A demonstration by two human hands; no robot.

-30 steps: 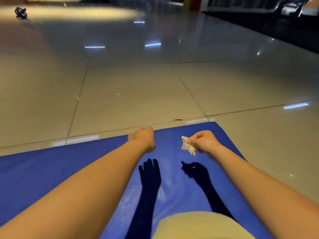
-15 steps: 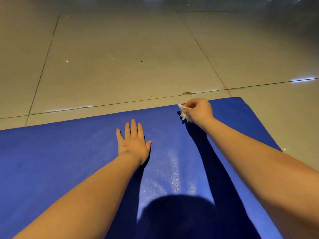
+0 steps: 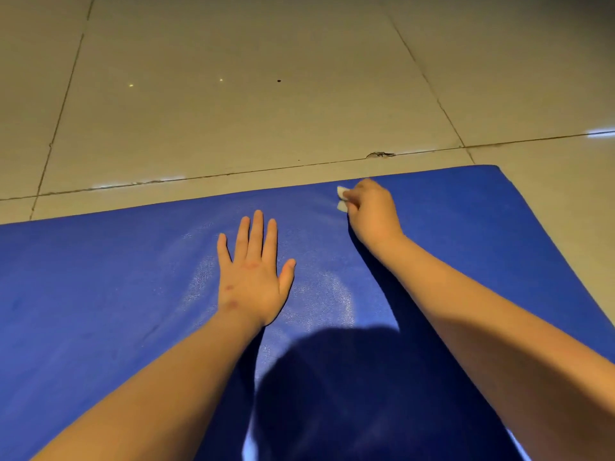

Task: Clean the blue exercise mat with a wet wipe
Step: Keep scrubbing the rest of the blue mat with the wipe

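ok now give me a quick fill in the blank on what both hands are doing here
1. The right hand pinches a crumpled white wet ____.
2. The left hand lies ____, fingers straight, on the blue exercise mat.
3. Beyond the mat, the beige floor is covered in large ____.
Missing: wipe; flat; tiles.

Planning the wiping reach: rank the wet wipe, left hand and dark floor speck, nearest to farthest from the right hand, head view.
1. wet wipe: pinched in the right hand, near the blue mat's far edge.
2. left hand: flat on the mat, to the left.
3. dark speck: on the floor tile beyond the mat.
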